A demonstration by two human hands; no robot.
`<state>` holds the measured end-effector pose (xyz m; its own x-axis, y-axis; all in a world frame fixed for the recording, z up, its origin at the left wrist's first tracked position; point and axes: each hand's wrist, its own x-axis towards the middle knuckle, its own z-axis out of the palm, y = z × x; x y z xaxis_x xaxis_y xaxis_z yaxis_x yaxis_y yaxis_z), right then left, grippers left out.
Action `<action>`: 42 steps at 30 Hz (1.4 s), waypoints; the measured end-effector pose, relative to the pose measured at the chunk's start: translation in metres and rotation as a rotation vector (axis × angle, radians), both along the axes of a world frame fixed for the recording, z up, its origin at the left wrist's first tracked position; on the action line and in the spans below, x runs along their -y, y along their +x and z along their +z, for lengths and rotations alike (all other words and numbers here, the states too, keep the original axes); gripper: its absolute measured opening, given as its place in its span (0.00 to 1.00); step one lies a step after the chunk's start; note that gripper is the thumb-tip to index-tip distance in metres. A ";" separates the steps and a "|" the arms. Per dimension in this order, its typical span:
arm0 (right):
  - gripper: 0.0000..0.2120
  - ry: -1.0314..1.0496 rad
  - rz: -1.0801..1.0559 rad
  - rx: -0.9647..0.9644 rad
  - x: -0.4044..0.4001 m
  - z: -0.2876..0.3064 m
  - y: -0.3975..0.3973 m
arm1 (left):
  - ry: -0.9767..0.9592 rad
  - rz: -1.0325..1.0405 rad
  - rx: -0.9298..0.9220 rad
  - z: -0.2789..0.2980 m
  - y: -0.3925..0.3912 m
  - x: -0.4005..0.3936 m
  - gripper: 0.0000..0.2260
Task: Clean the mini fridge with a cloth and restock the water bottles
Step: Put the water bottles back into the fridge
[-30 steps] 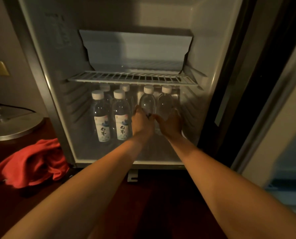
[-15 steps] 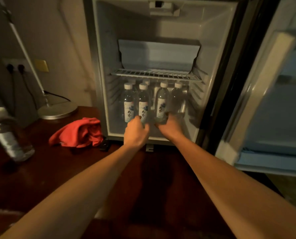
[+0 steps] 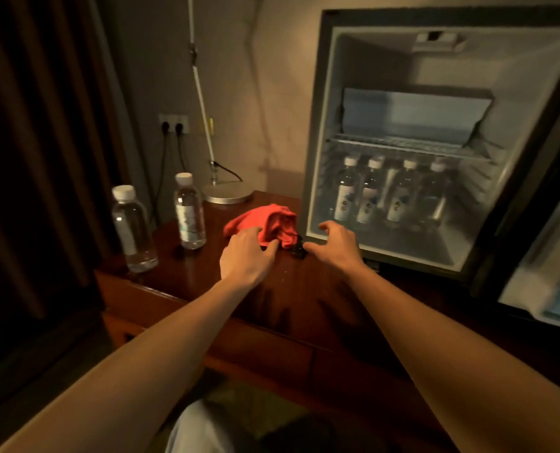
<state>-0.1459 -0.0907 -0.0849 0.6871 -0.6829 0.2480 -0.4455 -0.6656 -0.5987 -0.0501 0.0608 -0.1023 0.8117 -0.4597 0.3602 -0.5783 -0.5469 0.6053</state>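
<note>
Now that your hands (image 3: 246,253) (image 3: 335,241) left the fridge (image 3: 317,132), loose and empty, grab the two bottles (image 3: 189,212) outside.

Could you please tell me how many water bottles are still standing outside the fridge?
2. One bottle stands near the desk's left edge; the other bottle stands just right of it, nearer the red cloth. More may be out of view.
</note>
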 end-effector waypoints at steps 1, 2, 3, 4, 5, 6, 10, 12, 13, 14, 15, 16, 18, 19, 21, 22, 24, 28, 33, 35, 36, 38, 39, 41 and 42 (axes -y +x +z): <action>0.28 -0.001 0.023 0.005 -0.012 -0.001 0.009 | 0.003 0.020 0.009 -0.001 0.006 -0.015 0.22; 0.27 0.001 0.047 0.012 -0.023 -0.002 0.018 | 0.004 0.041 0.015 -0.002 0.014 -0.028 0.23; 0.26 0.004 0.069 0.019 -0.033 -0.003 0.027 | 0.001 0.064 0.015 -0.003 0.020 -0.042 0.23; 0.26 0.001 0.092 0.024 -0.044 -0.003 0.037 | -0.002 0.092 0.003 -0.003 0.028 -0.056 0.23; 0.27 -0.004 0.113 0.025 -0.053 -0.004 0.048 | -0.007 0.125 -0.010 -0.003 0.035 -0.069 0.23; 0.29 -0.009 0.136 0.022 -0.063 -0.005 0.058 | -0.015 0.160 -0.017 -0.004 0.043 -0.081 0.23; 0.28 0.017 0.225 0.054 -0.095 -0.009 0.100 | -0.061 0.293 -0.018 -0.004 0.072 -0.120 0.18; 0.31 0.040 0.259 0.083 -0.108 -0.011 0.121 | -0.091 0.346 -0.037 -0.006 0.086 -0.135 0.17; 0.36 0.049 0.268 0.090 -0.114 -0.011 0.131 | -0.101 0.367 -0.035 -0.006 0.092 -0.141 0.17; 0.40 0.055 0.271 0.094 -0.119 -0.010 0.140 | -0.114 0.382 -0.029 -0.007 0.099 -0.145 0.16; 0.42 0.065 0.271 0.098 -0.123 -0.011 0.151 | -0.125 0.397 -0.024 -0.008 0.105 -0.150 0.15; 0.42 0.078 0.272 0.105 -0.128 -0.011 0.159 | -0.138 0.411 -0.020 -0.010 0.112 -0.153 0.15; 0.42 0.097 0.272 0.126 -0.132 -0.014 0.177 | -0.159 0.445 -0.007 -0.014 0.125 -0.158 0.18; 0.43 0.105 0.272 0.138 -0.134 -0.015 0.185 | -0.165 0.456 0.000 -0.017 0.131 -0.161 0.21; 0.42 0.125 0.266 0.154 -0.135 -0.016 0.200 | -0.171 0.458 -0.012 -0.022 0.142 -0.163 0.28; 0.42 0.140 0.266 0.158 -0.135 -0.016 0.207 | -0.172 0.439 -0.039 -0.025 0.148 -0.164 0.32; 0.45 0.170 0.272 0.174 -0.135 -0.016 0.222 | -0.197 0.358 -0.109 -0.029 0.158 -0.164 0.39; 0.40 0.192 0.283 0.223 -0.133 -0.016 0.249 | -0.317 0.224 -0.154 -0.036 0.178 -0.160 0.40; 0.29 0.149 0.222 0.289 -0.124 -0.016 0.265 | -0.380 0.193 -0.149 -0.035 0.190 -0.154 0.34; 0.27 0.113 0.219 0.304 -0.118 -0.017 0.264 | -0.393 0.183 -0.133 -0.035 0.193 -0.151 0.32; 0.26 0.096 0.223 0.314 -0.116 -0.018 0.262 | -0.396 0.187 -0.122 -0.035 0.193 -0.149 0.32; 0.25 0.071 0.232 0.333 -0.111 -0.018 0.252 | -0.404 0.209 -0.108 -0.034 0.191 -0.145 0.32; 0.25 0.061 0.235 0.337 -0.109 -0.018 0.246 | -0.413 0.223 -0.110 -0.033 0.189 -0.142 0.32; 0.24 0.045 0.235 0.337 -0.101 -0.018 0.233 | -0.439 0.241 -0.128 -0.032 0.179 -0.135 0.33; 0.24 0.042 0.230 0.335 -0.097 -0.018 0.224 | -0.454 0.238 -0.134 -0.031 0.172 -0.131 0.32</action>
<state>0.0784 0.0063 -0.1031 0.7094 -0.5349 0.4589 -0.0637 -0.6971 -0.7142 0.1220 0.1914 -0.1335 0.9274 -0.0785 0.3657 -0.3709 -0.3194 0.8720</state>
